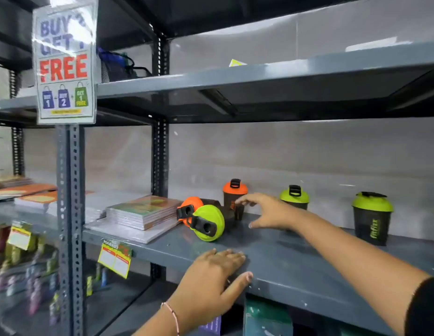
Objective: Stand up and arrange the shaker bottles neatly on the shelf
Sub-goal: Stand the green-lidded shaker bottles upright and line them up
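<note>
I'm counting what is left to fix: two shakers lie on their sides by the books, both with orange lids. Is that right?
Not quite. The head view shows two fallen shakers beside the books, but only one lid is orange; the nearer fallen shaker has a green lid.

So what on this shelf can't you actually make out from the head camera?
- Upright orange-lidded shaker: lower body hidden behind the right hand.
- Middle green-lidded shaker: body hidden by the same forearm.
- Two toppled shakers: only lids face the camera, bodies barely visible.
- Yellow price tags: print too blurred to read.
- Far right edge: something green, cut off by the frame.
</note>
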